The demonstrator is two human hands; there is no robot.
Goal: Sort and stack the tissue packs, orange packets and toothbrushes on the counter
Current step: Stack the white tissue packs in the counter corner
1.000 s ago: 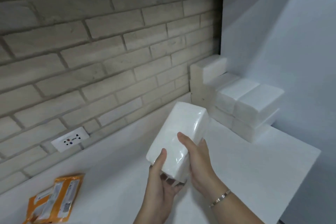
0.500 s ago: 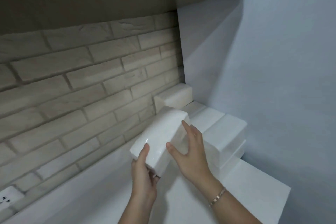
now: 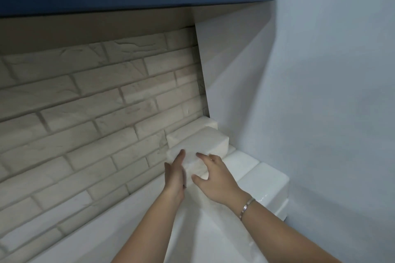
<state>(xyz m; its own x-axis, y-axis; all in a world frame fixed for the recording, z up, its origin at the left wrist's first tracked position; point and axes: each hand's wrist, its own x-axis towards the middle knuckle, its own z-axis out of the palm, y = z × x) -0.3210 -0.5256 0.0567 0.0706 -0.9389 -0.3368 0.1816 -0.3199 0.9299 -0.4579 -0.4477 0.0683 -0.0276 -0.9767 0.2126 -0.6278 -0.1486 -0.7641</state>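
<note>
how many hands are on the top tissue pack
2. The left hand presses the left side of the tissue pack; the right hand rests on its near right corner. Neither is hidden.

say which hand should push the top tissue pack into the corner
Probably right hand: fingers cover the near end of the tissue pack; left hand lies flat along its side.
</note>
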